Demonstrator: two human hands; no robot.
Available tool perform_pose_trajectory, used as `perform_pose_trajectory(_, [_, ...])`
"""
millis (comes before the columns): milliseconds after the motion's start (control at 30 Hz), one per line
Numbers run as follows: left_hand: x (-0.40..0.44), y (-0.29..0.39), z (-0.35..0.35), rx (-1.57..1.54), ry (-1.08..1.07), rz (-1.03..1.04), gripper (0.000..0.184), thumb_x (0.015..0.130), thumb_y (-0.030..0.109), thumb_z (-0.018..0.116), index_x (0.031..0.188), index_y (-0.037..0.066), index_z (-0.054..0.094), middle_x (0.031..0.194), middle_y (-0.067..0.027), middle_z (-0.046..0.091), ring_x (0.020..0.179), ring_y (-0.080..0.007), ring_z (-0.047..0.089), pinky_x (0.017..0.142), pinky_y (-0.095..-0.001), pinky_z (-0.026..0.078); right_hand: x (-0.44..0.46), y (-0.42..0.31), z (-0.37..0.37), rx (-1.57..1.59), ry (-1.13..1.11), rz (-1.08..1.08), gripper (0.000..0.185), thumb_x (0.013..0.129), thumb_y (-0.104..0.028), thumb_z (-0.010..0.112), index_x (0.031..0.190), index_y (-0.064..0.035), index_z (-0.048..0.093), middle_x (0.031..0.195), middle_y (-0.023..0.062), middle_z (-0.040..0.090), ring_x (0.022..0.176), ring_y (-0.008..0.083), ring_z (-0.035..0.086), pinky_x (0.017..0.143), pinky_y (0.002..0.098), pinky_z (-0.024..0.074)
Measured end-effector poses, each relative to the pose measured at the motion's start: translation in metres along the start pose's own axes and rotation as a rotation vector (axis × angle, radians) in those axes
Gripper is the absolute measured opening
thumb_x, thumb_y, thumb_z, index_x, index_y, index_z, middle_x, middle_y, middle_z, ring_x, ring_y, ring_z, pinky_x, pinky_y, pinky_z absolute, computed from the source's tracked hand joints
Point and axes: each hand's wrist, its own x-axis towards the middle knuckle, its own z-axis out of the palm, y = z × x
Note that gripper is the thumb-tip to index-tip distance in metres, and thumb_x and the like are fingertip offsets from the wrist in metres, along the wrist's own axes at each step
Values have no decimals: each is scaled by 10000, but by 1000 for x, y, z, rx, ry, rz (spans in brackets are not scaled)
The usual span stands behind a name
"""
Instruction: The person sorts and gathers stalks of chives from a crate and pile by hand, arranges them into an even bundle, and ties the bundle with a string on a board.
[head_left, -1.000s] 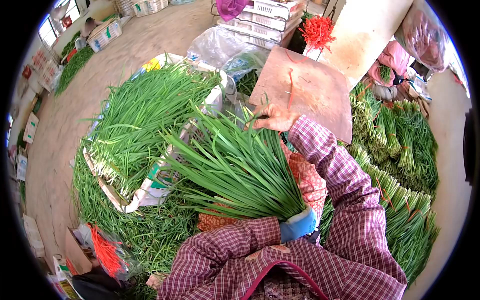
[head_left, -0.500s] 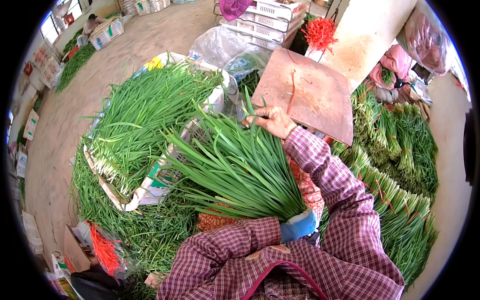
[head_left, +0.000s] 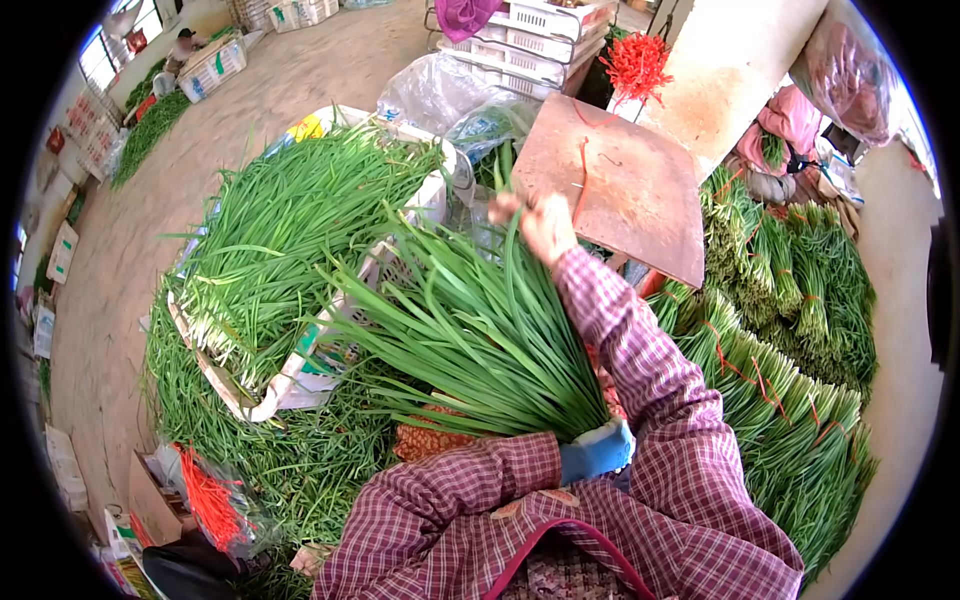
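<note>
My left hand [head_left: 598,452], in a blue and white glove, is closed round the base of a large bunch of garlic chives [head_left: 490,330]. The long green leaves fan out up and to the left from it. At the leaf tips, my bare right hand [head_left: 545,225] pinches a few chive leaves; its fingers are slightly blurred. Just right of that hand lies a reddish-brown board [head_left: 625,185] with an orange tie on it.
A white crate [head_left: 285,385] heaped with chives stands to the left, with loose leaves around it. Tied bundles [head_left: 780,400] are stacked at the right. Orange ties [head_left: 210,505] lie lower left. Stacked white crates [head_left: 540,50] stand behind. Another person [head_left: 183,45] is far back left.
My right hand has moved slightly up and left along the leaf tips, its forearm swinging left with it. My left hand keeps its hold on the bunch almost unmoved.
</note>
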Motion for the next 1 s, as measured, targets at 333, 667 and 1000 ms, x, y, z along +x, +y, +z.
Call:
perform_pose_trajectory(333, [-2,13,20,44,140,-117,372,919,339,467,1129,75,625,999,-55,626,957,-256,590,890,-511,479,79,-98,16,-462,-396,-118,316,864,-437,597,987,-172,715,854,82,713,804,220,678,782,349,509])
perform_pose_trajectory(667, [0,16,26,54,173,-164,376,920,346,462,1124,74,622,996,-62,626,952,-263,592,891,-510,478,48,-90,55,-624,-798,-82,408,780,-419,714,1031,-98,705,990,113,698,917,256,658,868,374,487])
perform_pose_trajectory(1000, [9,20,28,54,164,-177,381,920,353,457,1120,72,620,993,-69,627,947,-270,594,891,-509,478,82,-94,63,-428,-755,-140,692,819,-621,584,1221,-58,596,1253,222,547,1183,306,533,993,414,427])
